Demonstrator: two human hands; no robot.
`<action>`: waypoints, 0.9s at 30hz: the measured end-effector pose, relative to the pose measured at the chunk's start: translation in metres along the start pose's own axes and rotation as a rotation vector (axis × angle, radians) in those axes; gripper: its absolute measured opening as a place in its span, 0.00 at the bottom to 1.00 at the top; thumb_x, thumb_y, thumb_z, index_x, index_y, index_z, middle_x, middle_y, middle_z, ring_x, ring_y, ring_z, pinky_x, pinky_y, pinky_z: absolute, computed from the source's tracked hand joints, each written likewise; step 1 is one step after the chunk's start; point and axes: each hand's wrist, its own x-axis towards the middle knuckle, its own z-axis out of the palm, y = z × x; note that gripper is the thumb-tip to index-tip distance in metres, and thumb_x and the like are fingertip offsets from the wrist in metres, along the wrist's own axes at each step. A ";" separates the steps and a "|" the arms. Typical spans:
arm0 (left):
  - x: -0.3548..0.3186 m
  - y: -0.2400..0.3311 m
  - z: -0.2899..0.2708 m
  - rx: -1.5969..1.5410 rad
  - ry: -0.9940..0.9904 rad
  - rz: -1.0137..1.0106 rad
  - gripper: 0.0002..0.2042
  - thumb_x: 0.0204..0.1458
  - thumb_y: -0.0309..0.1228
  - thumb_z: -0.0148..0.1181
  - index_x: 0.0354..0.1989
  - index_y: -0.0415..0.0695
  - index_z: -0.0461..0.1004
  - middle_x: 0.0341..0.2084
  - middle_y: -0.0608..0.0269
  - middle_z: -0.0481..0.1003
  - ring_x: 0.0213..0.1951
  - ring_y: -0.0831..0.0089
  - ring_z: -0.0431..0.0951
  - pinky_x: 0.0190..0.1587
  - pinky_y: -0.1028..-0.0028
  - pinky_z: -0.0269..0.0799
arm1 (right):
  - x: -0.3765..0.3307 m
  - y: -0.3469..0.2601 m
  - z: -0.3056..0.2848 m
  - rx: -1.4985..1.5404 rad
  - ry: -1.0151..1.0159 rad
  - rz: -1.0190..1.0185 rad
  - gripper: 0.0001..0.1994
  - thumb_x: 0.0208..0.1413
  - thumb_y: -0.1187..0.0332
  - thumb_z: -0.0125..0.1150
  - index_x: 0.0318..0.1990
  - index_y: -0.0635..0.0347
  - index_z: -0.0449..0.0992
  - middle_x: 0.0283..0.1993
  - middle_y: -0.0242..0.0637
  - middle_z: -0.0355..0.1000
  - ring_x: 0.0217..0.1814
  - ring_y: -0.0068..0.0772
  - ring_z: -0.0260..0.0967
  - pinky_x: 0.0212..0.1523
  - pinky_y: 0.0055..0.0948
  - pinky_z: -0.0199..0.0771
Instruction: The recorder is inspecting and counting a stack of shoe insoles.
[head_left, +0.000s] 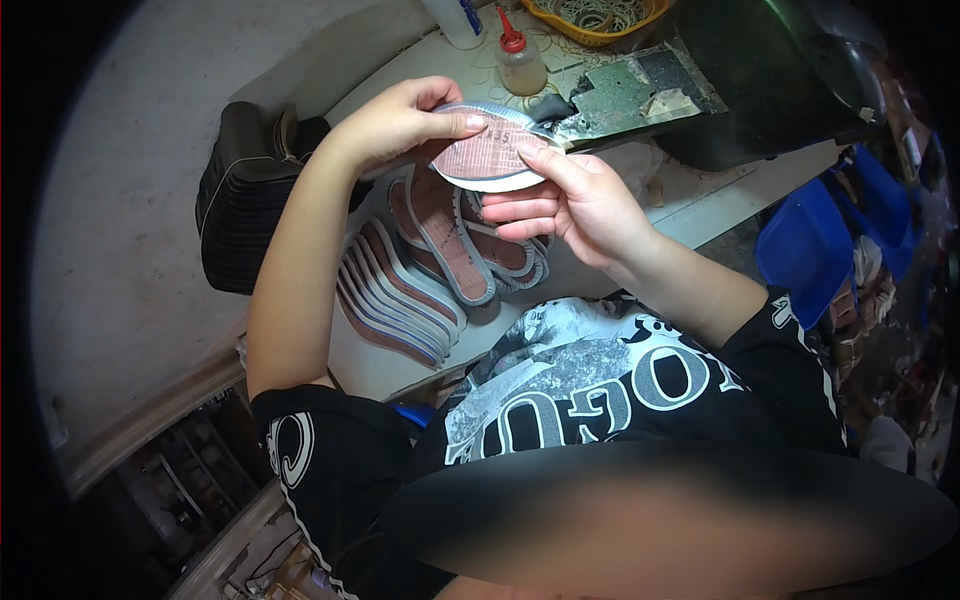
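Observation:
Up over the table's far part, both hands hold one shoe insole (470,160) with a reddish-brown lined face and a pale and grey-blue edging. My left hand (405,125) grips its left end, thumb pressed on the face and fingers hidden behind. At the right end my right hand (590,205) pinches it with the thumb on top; its other fingers curl below. Beneath lie several loose trimmed insoles (465,255), overlapping one another. Closer to me, a fanned row of insoles (385,300) rests on the white tabletop (350,360).
A greenish, worn machine bed (640,95) with a dark body (770,85) stands beyond my right hand. Behind are a red-tipped bottle (520,68) and a yellow basket (598,35) of pale strips. Tied black pieces (240,210) stand left; a blue plastic item (805,235) is right.

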 end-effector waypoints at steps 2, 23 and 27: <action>-0.009 -0.002 0.006 0.025 0.073 -0.026 0.17 0.46 0.40 0.68 0.31 0.40 0.69 0.23 0.68 0.70 0.25 0.82 0.69 0.26 0.82 0.63 | 0.002 0.000 -0.003 -0.013 -0.013 0.001 0.22 0.62 0.57 0.47 0.51 0.72 0.66 0.43 0.50 0.73 0.41 0.38 0.76 0.38 0.31 0.81; -0.022 -0.017 0.063 -0.014 0.305 -0.197 0.23 0.52 0.51 0.57 0.28 0.38 0.75 0.19 0.60 0.76 0.15 0.74 0.75 0.16 0.79 0.71 | 0.001 0.002 -0.030 -0.337 -0.031 -0.007 0.13 0.57 0.62 0.56 0.38 0.65 0.75 0.34 0.35 0.75 0.32 0.21 0.74 0.29 0.19 0.77; -0.032 -0.005 0.069 -0.060 0.252 -0.217 0.25 0.52 0.52 0.56 0.25 0.37 0.74 0.16 0.59 0.75 0.13 0.74 0.75 0.15 0.80 0.71 | -0.012 0.013 -0.033 -0.419 -0.131 -0.049 0.12 0.57 0.64 0.56 0.41 0.66 0.73 0.35 0.33 0.75 0.33 0.18 0.72 0.37 0.19 0.74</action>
